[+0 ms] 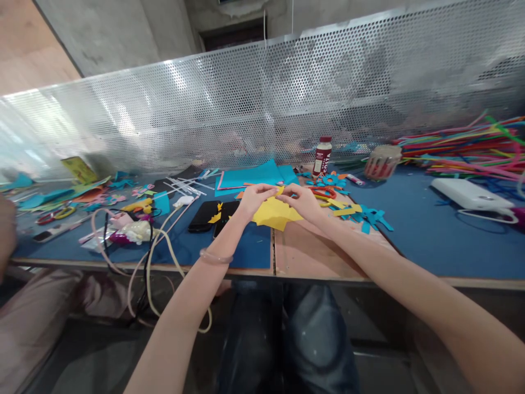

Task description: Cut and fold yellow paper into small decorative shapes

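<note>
My left hand [255,199] and my right hand [302,200] meet above the table, fingertips pinched close together. A small piece of yellow paper [280,190] shows between the fingertips, partly hidden by them. Under the hands lie sheets of yellow paper [275,215] with angled edges. Just left of my left wrist are two dark phones [200,217] with yellow paper scraps [215,218] on them. To the right of my right hand, red-handled scissors [324,192] lie partly covered among blue paper cutouts [372,218] and yellow strips [348,210].
Blue paper sheets [250,176] lie behind the hands. A maroon-capped bottle [322,156], a jar [383,163], colourful pipe cleaners [459,145] and a white device [471,196] stand rightward. Cables [150,268] hang over the left edge. A perforated metal screen [229,109] closes the back. Another person sits left.
</note>
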### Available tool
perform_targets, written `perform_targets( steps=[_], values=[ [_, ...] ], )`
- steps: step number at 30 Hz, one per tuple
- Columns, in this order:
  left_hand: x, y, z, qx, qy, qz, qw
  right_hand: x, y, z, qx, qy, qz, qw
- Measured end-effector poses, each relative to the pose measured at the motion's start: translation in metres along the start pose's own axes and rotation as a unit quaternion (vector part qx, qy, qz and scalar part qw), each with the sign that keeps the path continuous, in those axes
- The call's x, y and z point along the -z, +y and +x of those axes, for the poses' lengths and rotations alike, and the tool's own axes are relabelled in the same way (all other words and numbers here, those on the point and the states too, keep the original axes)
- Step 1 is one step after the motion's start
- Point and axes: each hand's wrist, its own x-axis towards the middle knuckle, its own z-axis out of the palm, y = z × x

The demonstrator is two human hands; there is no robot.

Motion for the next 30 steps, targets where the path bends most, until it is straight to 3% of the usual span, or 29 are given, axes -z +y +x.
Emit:
perform_targets(
  steps=[5, 14, 22, 30],
  values=[
    [0.0000, 0.0001, -0.0005, 0.005, -0.009, 0.003, 1.000, 0.0028, -0.0013, -0.0011, -0.033, -0.023, 0.044, 0.998],
    [-0.0005, 0.0001, -0.0012, -0.002, -0.024, 0.009, 1.000, 0.0064, 0.0014, 0.0001, -0.027, -0.032, 0.036, 0.998],
    [-0.0007, -0.0010, 0.0001, 0.024, -0.023, -0.035, 0.999, 0.0033, 0.0057, 0.0014, -0.057, -0.024, 0.095, 0.994],
    [-0.0016, 0.0000, -0.0010, 0.006, -0.047, -0.057, 0.997, 0.0044, 0.0035, 0.0023, -0.085, 0.016, 0.164, 0.983]
  ],
)
